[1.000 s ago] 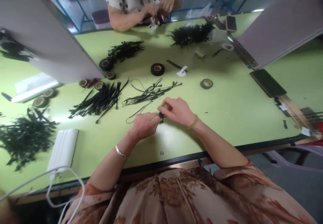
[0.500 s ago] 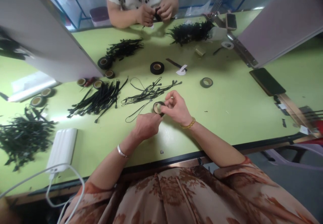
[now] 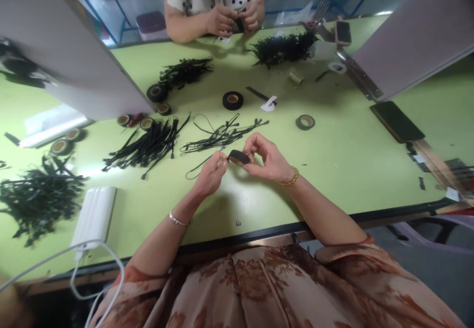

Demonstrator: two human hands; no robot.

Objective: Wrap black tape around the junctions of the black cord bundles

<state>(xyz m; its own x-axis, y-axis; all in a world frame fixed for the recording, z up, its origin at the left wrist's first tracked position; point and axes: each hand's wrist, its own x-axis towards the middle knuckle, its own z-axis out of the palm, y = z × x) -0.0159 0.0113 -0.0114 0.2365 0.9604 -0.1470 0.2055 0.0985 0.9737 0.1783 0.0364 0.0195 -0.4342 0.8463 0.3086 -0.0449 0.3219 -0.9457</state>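
Plainly, the roll of tape [image 3: 239, 157] sits tilted between the two hands, its broad matt-black band turned up. From where I stand, the right hand [image 3: 269, 160] pinches its three o'clock end between thumb and fingers; at nine o'clock the left hand [image 3: 212, 175] has its fingers pressed together, on what I cannot tell. Thin black cables [image 3: 222, 135] lie close by at eleven o'clock. The green tabletop [image 3: 326, 180] stretches widest toward three o'clock, scattered with small scraps, and its dark near edge [image 3: 266, 233] runs along six o'clock.
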